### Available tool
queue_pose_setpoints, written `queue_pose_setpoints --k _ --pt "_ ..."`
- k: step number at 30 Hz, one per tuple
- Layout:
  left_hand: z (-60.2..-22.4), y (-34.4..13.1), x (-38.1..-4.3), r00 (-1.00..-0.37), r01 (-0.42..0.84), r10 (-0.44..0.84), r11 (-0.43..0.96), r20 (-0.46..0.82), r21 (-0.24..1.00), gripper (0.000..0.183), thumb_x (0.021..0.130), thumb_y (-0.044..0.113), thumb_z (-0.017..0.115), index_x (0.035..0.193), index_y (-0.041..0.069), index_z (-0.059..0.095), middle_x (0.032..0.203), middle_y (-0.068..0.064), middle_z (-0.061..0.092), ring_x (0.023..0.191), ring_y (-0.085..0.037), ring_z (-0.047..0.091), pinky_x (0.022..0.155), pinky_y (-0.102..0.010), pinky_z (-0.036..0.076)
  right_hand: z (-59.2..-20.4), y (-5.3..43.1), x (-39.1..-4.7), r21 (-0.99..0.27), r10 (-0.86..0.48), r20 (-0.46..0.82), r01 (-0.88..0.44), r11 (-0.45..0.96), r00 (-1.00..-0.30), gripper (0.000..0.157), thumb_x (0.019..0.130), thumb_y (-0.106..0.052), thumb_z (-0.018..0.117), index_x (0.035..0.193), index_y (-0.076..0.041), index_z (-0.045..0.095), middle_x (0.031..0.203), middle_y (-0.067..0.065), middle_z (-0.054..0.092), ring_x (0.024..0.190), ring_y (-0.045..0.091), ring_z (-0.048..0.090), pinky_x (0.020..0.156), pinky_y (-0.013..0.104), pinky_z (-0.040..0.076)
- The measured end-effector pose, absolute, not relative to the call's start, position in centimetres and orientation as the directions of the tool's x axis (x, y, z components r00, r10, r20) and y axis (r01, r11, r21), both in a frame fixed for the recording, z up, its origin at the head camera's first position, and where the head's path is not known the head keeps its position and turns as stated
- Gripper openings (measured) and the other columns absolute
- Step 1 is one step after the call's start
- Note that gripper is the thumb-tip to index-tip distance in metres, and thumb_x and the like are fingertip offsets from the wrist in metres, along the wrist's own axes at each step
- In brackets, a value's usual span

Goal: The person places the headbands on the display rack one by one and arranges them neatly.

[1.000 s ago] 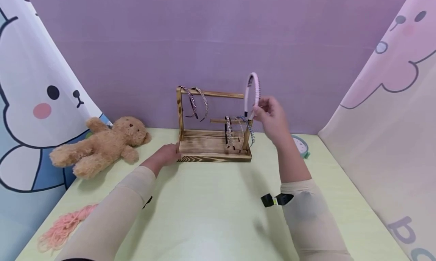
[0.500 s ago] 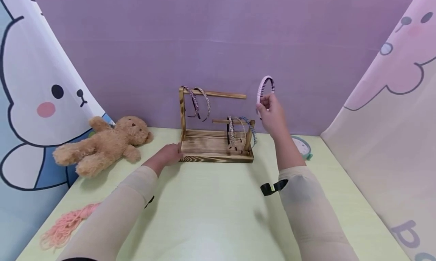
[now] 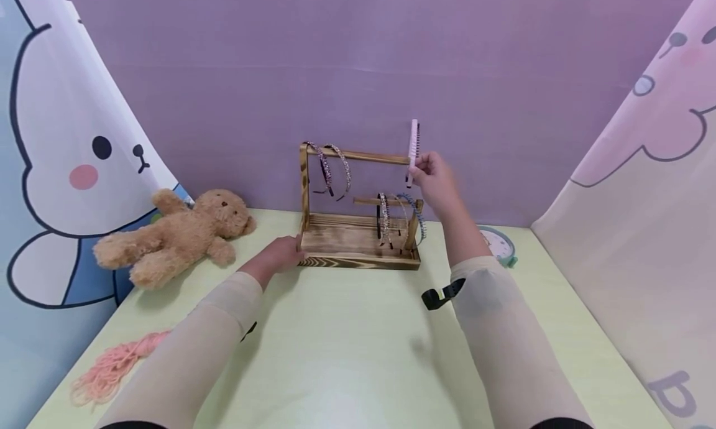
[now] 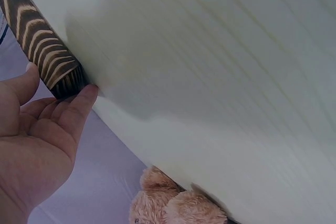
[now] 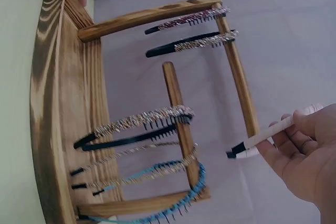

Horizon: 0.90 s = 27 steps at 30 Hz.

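Observation:
My right hand (image 3: 439, 183) pinches a pale pink headband (image 3: 413, 146) with dark teeth, held upright and edge-on at the free right end of the upper bar (image 3: 375, 157) of a wooden headband rack (image 3: 358, 263). Two glittery headbands (image 3: 343, 161) hang near that bar's left end. On the lower bar hang several more, among them a blue headband (image 5: 197, 190) at its post and a beaded one (image 5: 142, 119). My left hand (image 3: 279, 253) grips the left front corner of the rack's tray base, thumb on one side and fingers round the end, as the left wrist view shows.
A brown teddy bear (image 3: 181, 239) lies left of the rack. Pink yarn (image 3: 114, 367) lies at the table's left front, partly behind my left sleeve. A round green-rimmed clock-like object (image 3: 500, 245) lies behind my right forearm. Printed curtains stand at both sides, a purple backdrop behind.
The pink headband went right, away from the upper bar, then came back left to the bar's end, turned from showing its curve to edge-on. My left hand stays on the rack.

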<state>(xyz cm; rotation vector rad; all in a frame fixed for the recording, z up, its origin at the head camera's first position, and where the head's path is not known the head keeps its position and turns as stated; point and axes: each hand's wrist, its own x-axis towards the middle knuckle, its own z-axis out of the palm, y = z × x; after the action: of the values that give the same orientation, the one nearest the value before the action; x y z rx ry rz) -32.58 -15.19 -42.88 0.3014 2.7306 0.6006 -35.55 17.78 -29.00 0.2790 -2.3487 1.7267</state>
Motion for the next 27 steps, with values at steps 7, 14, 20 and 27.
queue_pose_setpoints --k 7,14,20,27 --pt "-42.7 -15.1 -32.4 -0.923 0.138 0.272 0.894 -0.272 0.427 0.066 0.105 0.03 0.044 0.155 -0.004 0.016 0.155 -0.025 0.033 0.141 -0.04 0.035 0.115 -0.052 0.031 -29.9 15.2 -36.5 -0.954 -0.117 0.26 -0.274 0.124 -0.959 0.007 0.1 0.002 0.048 0.106 -0.001 0.046 0.112 0.022 0.051 0.117 0.043 0.053 0.103 0.043 0.048" --pt "-42.6 -15.0 -32.4 -0.925 0.134 0.269 0.891 -0.268 0.433 0.065 0.105 0.029 0.045 0.154 -0.004 0.018 0.154 -0.025 0.034 0.141 -0.041 0.035 0.115 -0.052 0.03 -30.8 12.7 -37.2 -0.96 -0.153 0.227 -0.248 0.133 -0.962 0.008 0.1 0.0 0.051 0.108 0.0 0.048 0.109 0.02 0.055 0.111 0.04 0.055 0.1 0.047 0.049" --pt "-42.8 -15.0 -32.5 -0.926 0.16 0.283 0.894 -0.251 0.419 0.064 0.105 0.028 0.045 0.153 -0.006 0.02 0.152 -0.027 0.037 0.14 -0.041 0.036 0.115 -0.052 0.03 -31.8 11.8 -38.0 -0.95 -0.171 0.161 -0.199 0.242 -0.972 0.009 0.101 -0.006 0.052 0.109 -0.002 0.05 0.115 0.026 0.057 0.11 0.039 0.059 0.098 0.048 0.05" --pt "-42.9 -15.0 -32.6 -0.927 0.159 0.279 0.896 -0.25 0.414 0.064 0.105 0.029 0.045 0.153 -0.006 0.02 0.152 -0.027 0.037 0.14 -0.042 0.035 0.115 -0.052 0.03 -32.7 11.5 -39.0 -0.929 -0.187 0.108 -0.166 0.331 -0.976 0.012 0.1 -0.006 0.054 0.109 0.002 0.052 0.115 0.027 0.057 0.108 0.039 0.062 0.092 0.042 0.054"
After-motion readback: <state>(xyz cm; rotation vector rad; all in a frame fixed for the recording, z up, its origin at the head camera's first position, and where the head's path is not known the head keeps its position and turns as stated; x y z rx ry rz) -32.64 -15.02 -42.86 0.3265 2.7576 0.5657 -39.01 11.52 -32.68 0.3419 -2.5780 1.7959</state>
